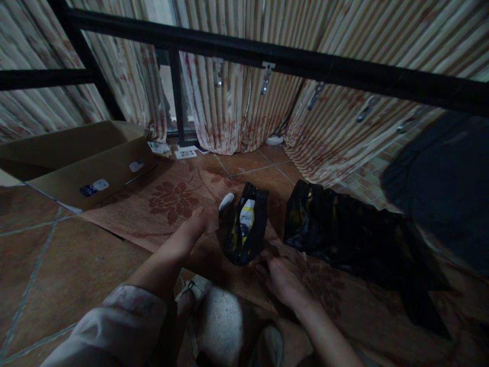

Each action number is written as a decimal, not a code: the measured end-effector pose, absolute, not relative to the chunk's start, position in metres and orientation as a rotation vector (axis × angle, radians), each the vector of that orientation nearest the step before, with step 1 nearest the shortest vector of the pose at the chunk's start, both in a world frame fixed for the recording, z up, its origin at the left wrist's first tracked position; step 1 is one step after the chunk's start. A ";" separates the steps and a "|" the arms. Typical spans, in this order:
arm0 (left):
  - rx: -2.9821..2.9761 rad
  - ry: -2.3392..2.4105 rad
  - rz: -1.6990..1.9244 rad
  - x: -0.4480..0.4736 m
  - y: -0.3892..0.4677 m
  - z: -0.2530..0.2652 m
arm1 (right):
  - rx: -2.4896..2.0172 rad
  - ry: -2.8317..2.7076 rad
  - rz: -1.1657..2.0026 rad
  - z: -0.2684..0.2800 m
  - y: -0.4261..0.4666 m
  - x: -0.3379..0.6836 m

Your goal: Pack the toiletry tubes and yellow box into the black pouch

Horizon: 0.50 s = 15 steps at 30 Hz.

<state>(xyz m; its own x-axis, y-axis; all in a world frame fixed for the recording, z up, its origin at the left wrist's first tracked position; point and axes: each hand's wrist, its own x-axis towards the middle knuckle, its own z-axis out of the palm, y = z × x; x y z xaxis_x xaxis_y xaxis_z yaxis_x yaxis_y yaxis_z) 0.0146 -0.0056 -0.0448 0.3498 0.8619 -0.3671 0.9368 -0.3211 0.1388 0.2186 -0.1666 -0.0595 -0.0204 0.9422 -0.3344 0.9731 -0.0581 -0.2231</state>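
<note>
The black zip pouch (260,221) stood at the centre of the dial on the floral-patterned rug (175,201), its top spread to show a yellow-and-white packet (246,216) inside. At its 9 o'clock was the left hand (207,219), fingers curled, with a small white item (226,202) at their tips; whether they gripped it I could not tell. The right hand (277,275) sat at the pouch's 5 o'clock, close to its lower edge, fingers bent, though shadow hid whether they touched or held it. A crumpled black plastic bag (340,227) lay at 3 o'clock. An open cardboard box (110,173) stood toward 10 o'clock, and pleated curtains (244,102) hung at 12, behind a black metal rail (237,47).
</note>
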 end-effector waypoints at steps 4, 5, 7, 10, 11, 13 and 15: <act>2.314 1.590 -0.332 0.012 -0.002 -0.053 | 2.157 2.113 -0.638 -0.060 -0.167 0.219; 2.300 1.588 -0.336 0.012 -0.001 -0.055 | 2.153 2.109 -0.636 -0.060 -0.167 0.219; 2.292 1.588 -0.310 0.011 -0.001 -0.056 | 2.145 2.098 -0.641 -0.059 -0.166 0.219; 2.290 1.578 -0.301 0.011 -0.002 -0.053 | 2.135 2.099 -0.635 -0.058 -0.166 0.218; 2.283 1.575 -0.305 0.012 -0.003 -0.052 | 2.138 2.096 -0.625 -0.058 -0.166 0.218; 2.264 1.558 -0.313 0.013 -0.003 -0.049 | 2.142 2.097 -0.613 -0.059 -0.166 0.218; 2.246 1.556 -0.312 0.014 -0.003 -0.047 | 2.144 2.102 -0.616 -0.059 -0.167 0.219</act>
